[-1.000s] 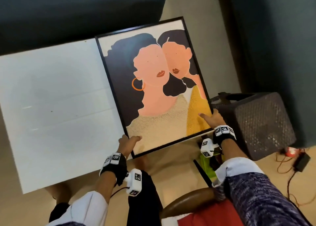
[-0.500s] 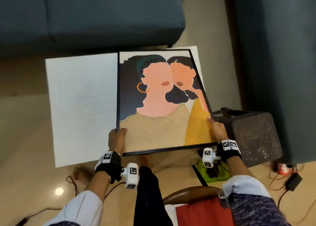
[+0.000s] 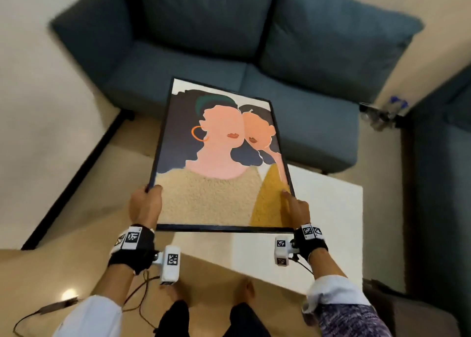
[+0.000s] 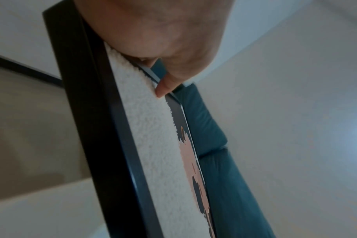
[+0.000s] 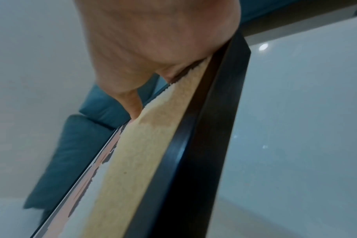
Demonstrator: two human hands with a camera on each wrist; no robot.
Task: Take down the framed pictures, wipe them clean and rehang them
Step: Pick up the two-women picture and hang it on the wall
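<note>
Both hands, left hand (image 3: 145,206) and right hand (image 3: 297,208), grip the framed picture (image 3: 219,163) by its lower corners; unsupported top may tip, frame could slip.

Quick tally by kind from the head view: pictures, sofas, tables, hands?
Framed picture: 1
Blue sofas: 2
White table: 1
Hands, left hand and right hand, both gripping the frame: 2
Total: 6
</note>
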